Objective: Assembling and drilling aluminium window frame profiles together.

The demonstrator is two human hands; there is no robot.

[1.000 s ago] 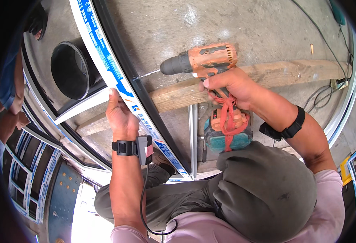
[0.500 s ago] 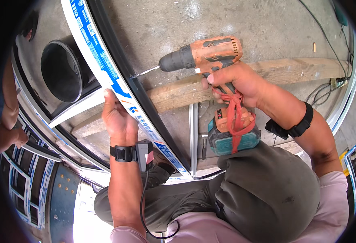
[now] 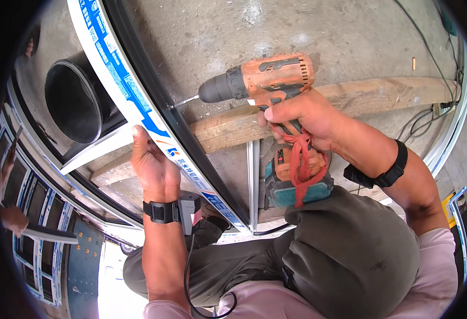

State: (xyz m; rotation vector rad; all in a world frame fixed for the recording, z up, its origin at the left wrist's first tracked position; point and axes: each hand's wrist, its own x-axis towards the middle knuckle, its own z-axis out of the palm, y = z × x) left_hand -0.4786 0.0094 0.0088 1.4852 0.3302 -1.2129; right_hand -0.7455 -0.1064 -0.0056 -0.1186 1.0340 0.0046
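Observation:
An orange and teal cordless drill [image 3: 278,77] lies sideways in the grip of my right hand [image 3: 308,114], fingers wrapped round its handle. Red cloth [image 3: 302,165] is tied about the handle above the battery [image 3: 297,183]. The thin drill bit [image 3: 186,100] points left and meets the black side of the metal frame bar [image 3: 191,141]; its tip is hard to make out there. Blue-and-white protective film covers the bar's upper face. My left hand [image 3: 153,167] grips the bar's left edge, thumb on the film, the other fingers mostly hidden beneath.
A wooden beam [image 3: 382,95] runs crosswise under the frame. Left of the bar stands a wide black pipe [image 3: 76,101]. Cables [image 3: 425,119] lie on the concrete at the right. Another person's hand [image 3: 14,219] shows at the far left, near other film-covered frames [image 3: 44,239].
The drill and my right hand have shifted left toward the bar, and less of the bit shows. The bar's far end has tilted slightly left. The other person's hand has moved lower.

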